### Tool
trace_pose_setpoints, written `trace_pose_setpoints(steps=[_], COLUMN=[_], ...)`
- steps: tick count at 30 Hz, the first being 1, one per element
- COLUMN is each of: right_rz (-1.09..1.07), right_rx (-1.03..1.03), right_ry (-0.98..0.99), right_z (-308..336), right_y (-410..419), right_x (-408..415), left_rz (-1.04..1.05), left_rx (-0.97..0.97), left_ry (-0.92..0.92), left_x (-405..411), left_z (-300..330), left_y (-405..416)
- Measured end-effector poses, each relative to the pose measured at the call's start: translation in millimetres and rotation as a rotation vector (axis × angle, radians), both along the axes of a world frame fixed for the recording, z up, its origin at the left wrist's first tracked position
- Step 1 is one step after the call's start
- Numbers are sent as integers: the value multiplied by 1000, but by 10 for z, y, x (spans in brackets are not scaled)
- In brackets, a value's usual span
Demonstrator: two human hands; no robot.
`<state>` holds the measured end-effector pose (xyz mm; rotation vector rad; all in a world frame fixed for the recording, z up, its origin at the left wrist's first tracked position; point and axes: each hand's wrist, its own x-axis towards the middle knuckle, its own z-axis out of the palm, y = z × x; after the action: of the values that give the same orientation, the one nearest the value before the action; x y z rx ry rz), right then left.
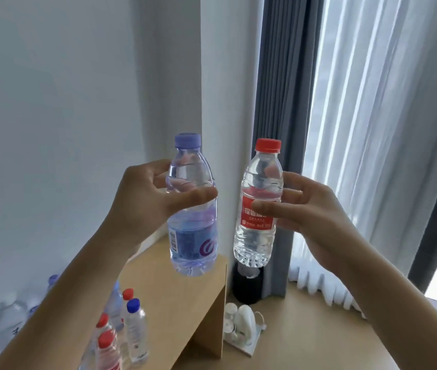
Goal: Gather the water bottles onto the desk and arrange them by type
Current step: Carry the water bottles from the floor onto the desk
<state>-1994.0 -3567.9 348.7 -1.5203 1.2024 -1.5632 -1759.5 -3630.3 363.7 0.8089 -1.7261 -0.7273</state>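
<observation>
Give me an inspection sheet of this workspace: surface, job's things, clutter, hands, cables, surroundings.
Surface: light wooden desk against a white wall.
Job's things: clear plastic bottle with purple cap and blue label and clear plastic bottle with red cap and red label, both held upright above the desk; standing group of red-capped and blue-capped bottles on the desk.
Clutter: white cups and kettle on a tray on the floor; black bin.
Hands: left hand grips the purple-capped bottle; right hand grips the red-capped one.
Cables: nothing seen.
Surroundings: grey curtain, white sheer curtain.
</observation>
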Motion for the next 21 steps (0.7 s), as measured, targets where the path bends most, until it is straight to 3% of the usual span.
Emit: trace_pose_setpoints(steps=[12,21], right_rz=[305,666], right_rx=[94,142], right_ry=[54,117], right_z=[-293,-454], right_y=[-2662,-4432], right_x=[-439,-59], left_rz=[294,739], left_rx=[125,213], left_ry=[16,121], left_x=[-419,-228], left_z=[-394,-703], left_y=[-1967,-2831])
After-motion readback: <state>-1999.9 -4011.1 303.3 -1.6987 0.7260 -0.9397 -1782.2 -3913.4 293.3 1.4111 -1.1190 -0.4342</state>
